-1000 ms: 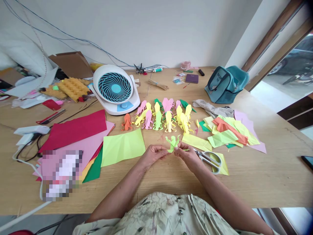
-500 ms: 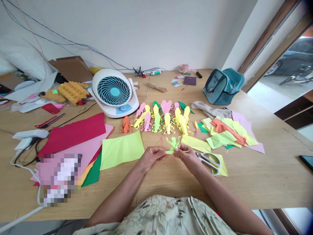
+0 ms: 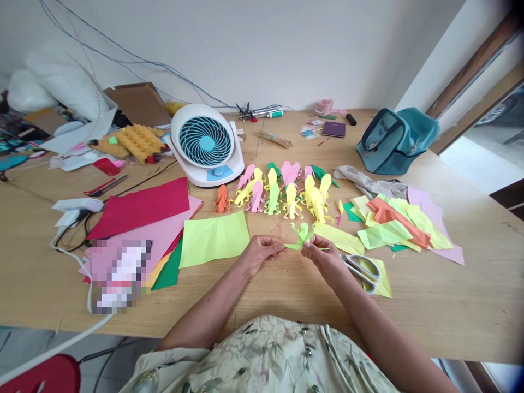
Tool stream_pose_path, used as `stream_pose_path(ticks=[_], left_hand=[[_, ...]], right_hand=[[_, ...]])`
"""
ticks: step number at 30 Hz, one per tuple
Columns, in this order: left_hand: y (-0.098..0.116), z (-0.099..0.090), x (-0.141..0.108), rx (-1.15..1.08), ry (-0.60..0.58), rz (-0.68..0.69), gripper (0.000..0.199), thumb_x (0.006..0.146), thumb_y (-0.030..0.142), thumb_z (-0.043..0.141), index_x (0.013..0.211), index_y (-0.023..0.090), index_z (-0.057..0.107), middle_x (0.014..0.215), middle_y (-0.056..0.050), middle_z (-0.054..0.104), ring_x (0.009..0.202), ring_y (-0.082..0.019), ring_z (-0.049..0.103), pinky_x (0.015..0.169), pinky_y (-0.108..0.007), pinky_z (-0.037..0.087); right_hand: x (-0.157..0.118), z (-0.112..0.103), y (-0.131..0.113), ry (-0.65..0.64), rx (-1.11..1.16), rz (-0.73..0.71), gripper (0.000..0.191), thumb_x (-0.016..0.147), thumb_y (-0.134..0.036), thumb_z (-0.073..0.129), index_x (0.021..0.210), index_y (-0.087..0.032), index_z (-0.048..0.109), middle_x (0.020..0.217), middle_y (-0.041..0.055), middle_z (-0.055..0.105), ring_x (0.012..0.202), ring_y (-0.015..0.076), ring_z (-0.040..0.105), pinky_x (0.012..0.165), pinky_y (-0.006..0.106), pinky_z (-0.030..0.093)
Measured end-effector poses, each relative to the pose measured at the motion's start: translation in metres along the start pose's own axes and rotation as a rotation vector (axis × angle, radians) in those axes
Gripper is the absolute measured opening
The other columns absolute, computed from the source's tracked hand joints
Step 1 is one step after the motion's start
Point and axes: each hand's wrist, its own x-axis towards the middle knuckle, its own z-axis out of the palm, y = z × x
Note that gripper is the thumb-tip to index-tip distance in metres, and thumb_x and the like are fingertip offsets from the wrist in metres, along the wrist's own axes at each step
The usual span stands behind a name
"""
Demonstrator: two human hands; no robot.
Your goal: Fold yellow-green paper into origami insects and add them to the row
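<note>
A light green folded paper figure (image 3: 302, 233) with thin curled limbs is held over the table in front of me. My right hand (image 3: 326, 261) pinches its middle between thumb and fingers. At its left, my left hand (image 3: 262, 253) has thumb and fingers pressed together at the tip of a thin green strip of the same figure. Behind stand several finished-looking paper figures, among them an orange one (image 3: 222, 198), a pink one (image 3: 256, 196) and a yellow one (image 3: 292, 201). Scissors (image 3: 364, 270) lie beside my right hand, on a yellow sheet (image 3: 382, 278).
A lime sheet (image 3: 215, 239) and stacked coloured paper (image 3: 143, 210) lie left, near a white fan (image 3: 207, 143). To the right are loose folded papers (image 3: 399, 224), a grey cloth (image 3: 370, 183) and a teal bag (image 3: 395, 141). A white cable (image 3: 88, 327) crosses the left edge.
The whole view has shifted, so the table things appear farther right. Both hands still hold the green figure, and its upper limbs look slightly turned.
</note>
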Motion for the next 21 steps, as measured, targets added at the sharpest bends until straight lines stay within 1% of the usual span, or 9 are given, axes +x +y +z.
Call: stream_pose_path(ticks=[2, 4, 6, 9, 12, 14, 17, 19, 21], left_hand=[[0.0, 0.0, 0.0, -0.026, -0.007, -0.019, 0.042, 0.056, 0.048, 0.088, 0.065, 0.011, 0.072, 0.061, -0.004, 0.065, 0.053, -0.006, 0.05, 0.047, -0.017, 0.032], [-0.001, -0.002, 0.0, -0.06, -0.021, -0.055, 0.044, 0.057, 0.049, 0.088, 0.068, 0.011, 0.071, 0.067, -0.004, 0.067, 0.055, -0.006, 0.053, 0.047, -0.016, 0.033], [-0.001, -0.004, 0.001, -0.099, -0.028, -0.07, 0.046, 0.06, 0.051, 0.087, 0.078, 0.011, 0.072, 0.074, -0.005, 0.069, 0.058, -0.007, 0.055, 0.047, -0.016, 0.035], [0.0, -0.006, 0.002, -0.165, -0.041, -0.029, 0.05, 0.068, 0.055, 0.08, 0.091, 0.012, 0.073, 0.084, -0.007, 0.069, 0.062, -0.008, 0.058, 0.048, -0.016, 0.04], [0.001, -0.006, 0.003, -0.202, -0.061, -0.021, 0.047, 0.073, 0.056, 0.076, 0.087, 0.011, 0.073, 0.09, -0.009, 0.069, 0.068, -0.01, 0.06, 0.052, -0.017, 0.044], [0.0, -0.003, 0.002, -0.176, -0.069, -0.029, 0.042, 0.071, 0.05, 0.08, 0.087, 0.012, 0.073, 0.09, -0.008, 0.069, 0.071, -0.011, 0.06, 0.054, -0.017, 0.045], [-0.004, 0.002, 0.0, -0.112, -0.132, 0.004, 0.038, 0.068, 0.042, 0.084, 0.092, 0.016, 0.074, 0.085, -0.004, 0.069, 0.07, -0.01, 0.059, 0.058, -0.018, 0.044], [-0.007, 0.006, -0.001, -0.098, -0.218, 0.032, 0.039, 0.07, 0.044, 0.083, 0.094, 0.016, 0.074, 0.079, -0.003, 0.068, 0.068, -0.012, 0.059, 0.062, -0.021, 0.045], [-0.01, 0.01, -0.002, -0.106, -0.277, 0.056, 0.041, 0.071, 0.048, 0.081, 0.094, 0.015, 0.075, 0.077, -0.004, 0.068, 0.071, -0.015, 0.061, 0.071, -0.027, 0.047]], right_hand=[[0.0, 0.0, 0.0, -0.006, 0.01, 0.003, 0.031, 0.073, -0.044, 0.079, 0.068, -0.021, 0.058, 0.058, -0.0036, 0.049, 0.06, 0.0126, 0.042, 0.063, 0.029, 0.033], [0.0, 0.001, -0.001, -0.007, 0.029, 0.008, 0.031, 0.073, -0.043, 0.079, 0.067, -0.02, 0.059, 0.058, -0.0038, 0.048, 0.06, 0.0123, 0.042, 0.063, 0.029, 0.033], [0.001, 0.001, -0.002, 0.004, 0.056, 0.012, 0.03, 0.073, -0.042, 0.079, 0.068, -0.02, 0.059, 0.058, -0.0043, 0.048, 0.06, 0.0118, 0.042, 0.064, 0.029, 0.033], [0.001, 0.0, -0.001, 0.01, 0.066, 0.005, 0.029, 0.074, -0.041, 0.079, 0.069, -0.02, 0.06, 0.059, -0.0047, 0.049, 0.06, 0.0111, 0.041, 0.064, 0.028, 0.032], [0.0, 0.0, 0.001, -0.016, 0.015, 0.009, 0.03, 0.075, -0.042, 0.078, 0.069, -0.02, 0.059, 0.059, -0.0044, 0.051, 0.06, 0.0107, 0.041, 0.062, 0.027, 0.03], [-0.001, 0.002, 0.003, -0.061, 0.034, 0.051, 0.031, 0.074, -0.043, 0.079, 0.069, -0.02, 0.058, 0.059, -0.0042, 0.052, 0.059, 0.0107, 0.042, 0.062, 0.027, 0.031], [-0.003, 0.007, 0.004, -0.179, 0.188, 0.175, 0.033, 0.073, -0.042, 0.08, 0.068, -0.02, 0.056, 0.058, -0.005, 0.049, 0.057, 0.0099, 0.041, 0.063, 0.027, 0.033], [-0.005, 0.011, 0.005, -0.26, 0.289, 0.267, 0.036, 0.073, -0.042, 0.081, 0.065, -0.019, 0.054, 0.056, -0.006, 0.045, 0.055, 0.0089, 0.037, 0.061, 0.027, 0.034], [-0.006, 0.013, 0.006, -0.311, 0.338, 0.336, 0.039, 0.072, -0.043, 0.081, 0.065, -0.02, 0.051, 0.055, -0.0071, 0.041, 0.053, 0.008, 0.031, 0.059, 0.026, 0.033]])
